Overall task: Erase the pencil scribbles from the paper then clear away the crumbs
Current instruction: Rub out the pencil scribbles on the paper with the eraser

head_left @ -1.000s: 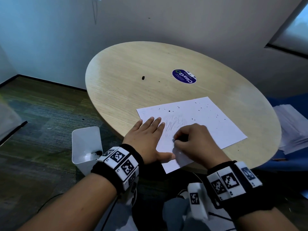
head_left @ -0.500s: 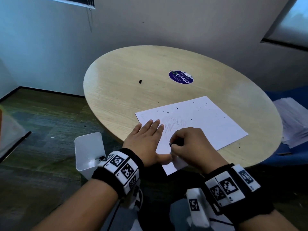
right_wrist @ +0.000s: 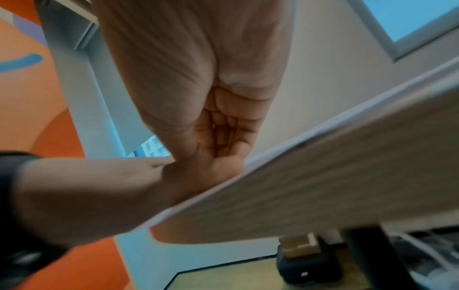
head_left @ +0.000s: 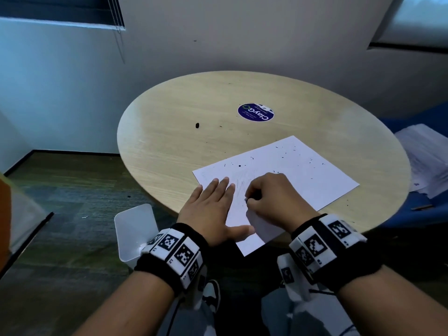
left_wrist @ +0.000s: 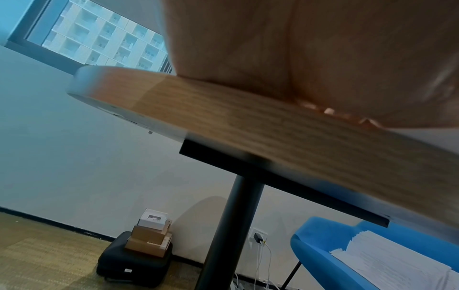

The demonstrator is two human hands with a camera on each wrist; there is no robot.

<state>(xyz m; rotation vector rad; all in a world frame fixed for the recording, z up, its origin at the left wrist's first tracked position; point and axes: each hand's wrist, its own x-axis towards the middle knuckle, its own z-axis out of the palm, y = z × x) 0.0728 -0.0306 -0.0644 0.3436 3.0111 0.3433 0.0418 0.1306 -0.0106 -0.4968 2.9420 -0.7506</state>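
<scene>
A white sheet of paper [head_left: 298, 170] lies on the round wooden table [head_left: 184, 132], its near corner hanging over the edge. Faint pencil scribbles [head_left: 241, 184] show between my hands. Dark eraser crumbs [head_left: 283, 156] dot the sheet's far half. My left hand [head_left: 213, 204] lies flat on the paper's left part, fingers straight. My right hand [head_left: 271, 195] is curled, pinching a small dark eraser [head_left: 246, 199] against the sheet; the fingers hide most of it. The wrist views show only palms and the table's edge.
A white plastic bin [head_left: 135, 229] stands on the floor at the table's near left. A blue round sticker [head_left: 255, 112] and a dark crumb [head_left: 197, 125] are on the far tabletop. A blue chair [head_left: 412, 214] with stacked papers [head_left: 426, 161] sits at the right.
My right hand with the eraser has shifted a little over the scribbles, which look fainter. My left hand stays flat on the paper. The head view has tilted upward.
</scene>
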